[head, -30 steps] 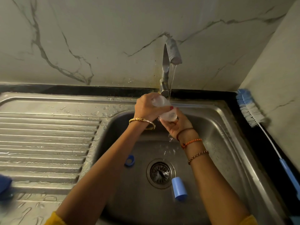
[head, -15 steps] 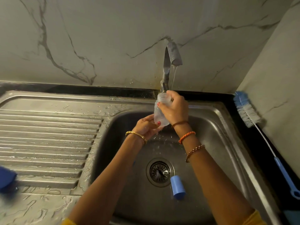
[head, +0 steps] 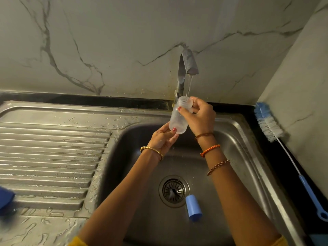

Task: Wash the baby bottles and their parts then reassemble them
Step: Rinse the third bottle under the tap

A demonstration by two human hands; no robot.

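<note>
The right hand (head: 198, 118) grips the neck of a clear baby bottle (head: 179, 119), thumb and fingers curled round it just under the threaded mouth. The left hand (head: 162, 139) pinches the bottle's base from below, its fingertips pressed against the bottom edge. Between the two hands the bottle stands nearly upright, tilted a little, open mouth up, directly beneath the spout of the tap (head: 188, 66). A thin stream of water (head: 189, 86) falls from the spout into the bottle's mouth.

Below the bottle lies the basin of a stainless-steel sink (head: 236, 148), with the round drain strainer (head: 174, 191) in its floor. A blue bottle cap (head: 193, 207) lies on its side in the basin, just beside the drain on the side nearer the right forearm. To the left of the basin, the ribbed draining board (head: 53, 157) is wet with drops and streaks, and a dark blue object (head: 6, 198) shows only partly at the board's far left edge; what it is cannot be told. Right of the sink, on the black counter (head: 280, 153), a bottle brush (head: 269, 125) with blue and white bristles and a blue handle leans against the side wall. Behind the tap rises a marble-veined wall (head: 106, 41).
</note>
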